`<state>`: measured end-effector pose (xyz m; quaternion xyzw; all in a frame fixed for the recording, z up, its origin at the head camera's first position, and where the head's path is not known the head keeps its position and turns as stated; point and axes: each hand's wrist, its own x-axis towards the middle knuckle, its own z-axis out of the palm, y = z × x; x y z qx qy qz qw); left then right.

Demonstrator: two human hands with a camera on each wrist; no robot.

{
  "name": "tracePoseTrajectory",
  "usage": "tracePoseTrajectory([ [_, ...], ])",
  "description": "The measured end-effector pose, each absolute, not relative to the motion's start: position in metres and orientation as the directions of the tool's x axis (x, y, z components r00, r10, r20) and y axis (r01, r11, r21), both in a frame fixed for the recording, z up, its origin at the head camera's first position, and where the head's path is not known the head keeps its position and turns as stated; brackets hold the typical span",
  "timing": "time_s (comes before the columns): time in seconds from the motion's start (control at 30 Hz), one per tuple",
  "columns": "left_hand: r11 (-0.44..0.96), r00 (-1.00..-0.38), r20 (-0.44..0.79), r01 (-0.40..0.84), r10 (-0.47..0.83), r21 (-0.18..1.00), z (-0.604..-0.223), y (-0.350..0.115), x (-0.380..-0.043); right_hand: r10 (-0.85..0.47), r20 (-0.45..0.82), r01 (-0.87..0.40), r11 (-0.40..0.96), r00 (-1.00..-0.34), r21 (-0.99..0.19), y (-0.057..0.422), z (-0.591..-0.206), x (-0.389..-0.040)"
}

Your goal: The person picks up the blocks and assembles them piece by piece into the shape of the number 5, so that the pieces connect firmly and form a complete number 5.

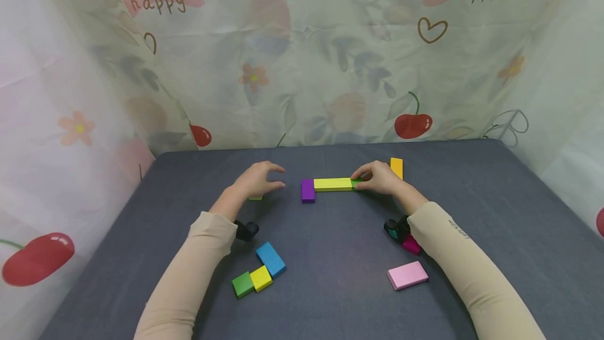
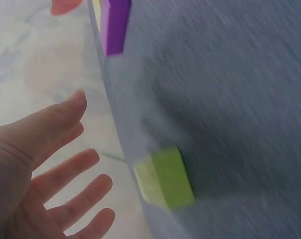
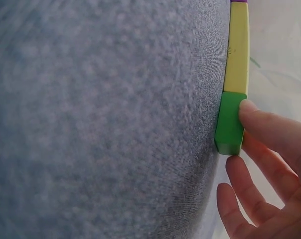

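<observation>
My right hand pinches a small green block between thumb and fingers. That block sits against the right end of a long yellow block, and a purple block stands crosswise at the yellow one's left end. The three form a row on the table. My left hand hovers to the left of the purple block, thumb and fingers apart, with nothing between them. Near it lies a yellow-green block, mostly hidden by the hand in the head view.
On the dark grey table, blue, yellow and green blocks lie together at front left. A pink block and a magenta block lie by the right forearm. Behind the right hand is an orange block.
</observation>
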<state>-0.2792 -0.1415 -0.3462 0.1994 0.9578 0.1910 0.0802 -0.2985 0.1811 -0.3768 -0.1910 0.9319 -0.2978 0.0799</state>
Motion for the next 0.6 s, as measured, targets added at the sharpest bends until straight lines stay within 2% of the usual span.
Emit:
tracePoseTrajectory([
  [0.27, 0.846, -0.916, -0.090, 0.319, 0.391, 0.428, -0.357, -0.178, -0.279, -0.395, -0.037, -0.300, 0.754, -0.918, -0.584, 0.182, -0.378, -0.298],
  [0.6, 0.874, -0.916, -0.159, 0.283, 0.369, 0.394, -0.364, -0.190, -0.281, -0.391, -0.035, -0.296, 0.749, -0.920, -0.592, 0.181, -0.377, -0.298],
])
